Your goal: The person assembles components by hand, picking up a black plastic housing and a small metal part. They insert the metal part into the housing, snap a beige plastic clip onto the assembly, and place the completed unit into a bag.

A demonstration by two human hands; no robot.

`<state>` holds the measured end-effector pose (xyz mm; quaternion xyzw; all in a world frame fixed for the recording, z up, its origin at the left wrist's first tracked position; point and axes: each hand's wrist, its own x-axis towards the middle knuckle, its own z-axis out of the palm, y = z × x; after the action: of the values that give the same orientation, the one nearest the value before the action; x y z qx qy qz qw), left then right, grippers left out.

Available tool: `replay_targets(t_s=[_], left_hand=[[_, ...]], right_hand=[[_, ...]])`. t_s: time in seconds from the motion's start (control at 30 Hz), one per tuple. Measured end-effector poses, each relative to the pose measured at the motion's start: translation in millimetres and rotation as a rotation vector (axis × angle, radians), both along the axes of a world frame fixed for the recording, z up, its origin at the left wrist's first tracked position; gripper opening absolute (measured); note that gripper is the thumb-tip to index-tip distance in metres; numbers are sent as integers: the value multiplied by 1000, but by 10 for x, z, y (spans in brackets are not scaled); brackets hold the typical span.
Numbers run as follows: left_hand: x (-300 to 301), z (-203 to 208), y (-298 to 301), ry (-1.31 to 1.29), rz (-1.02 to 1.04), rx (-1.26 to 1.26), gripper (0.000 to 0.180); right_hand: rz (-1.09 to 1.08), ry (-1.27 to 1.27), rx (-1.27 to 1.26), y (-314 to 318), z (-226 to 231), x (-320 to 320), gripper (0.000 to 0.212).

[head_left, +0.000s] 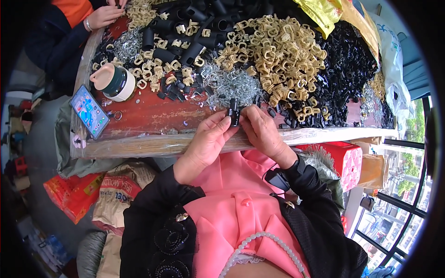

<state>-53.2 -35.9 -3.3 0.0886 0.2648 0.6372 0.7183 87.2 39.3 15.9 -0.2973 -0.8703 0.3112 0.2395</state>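
"Where's our black tube point(234, 111)?"

"Near the worktop point(157, 118)'s front edge, long axis toward the far edge, our left hand point(204, 140)'s grip pinching it."

"Our right hand point(263, 132)?"

"Just beside; its grip we can't tell."

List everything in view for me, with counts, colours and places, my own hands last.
Table: one, reddish-brown, upper half
Held part: one, black, at near table edge
Beige clips: uncountable, beige, mainly upper centre
Metal pieces: uncountable, silver, heaped beyond the hands
Tubes: several, black, far side
Small pieces: uncountable, black, mainly right
Jar: one, green-white, pinkish lid, left
Phone: one, bluish screen, left edge
Yellow bag: one, yellow, top right
Red bag: one, red, lower left
Sack: one, tan, beside red bag
Co-worker's hand: one clearly visible, dark sleeve, upper left
Left fingers: one hand, bare, gripping held part
Right fingers: one hand, bare, at its right side
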Motion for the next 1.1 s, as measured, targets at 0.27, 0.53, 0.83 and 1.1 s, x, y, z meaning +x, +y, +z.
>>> replay_targets(t_s=[0.27, 0.53, 0.83, 1.1], left_hand=[[-4, 46, 62, 55, -27, 63, 22], [27, 57, -39, 105, -14, 105, 28], [-74, 31, -38, 44, 7, 120, 23], [-109, 19, -90, 41, 9, 101, 23]], right_hand=[[-10, 62, -263, 62, 39, 66, 13], [-102, 155, -361, -75, 56, -4, 15], [8, 256, -881, 49, -22, 15, 13], [50, 216, -974, 67, -5, 65, 14]])
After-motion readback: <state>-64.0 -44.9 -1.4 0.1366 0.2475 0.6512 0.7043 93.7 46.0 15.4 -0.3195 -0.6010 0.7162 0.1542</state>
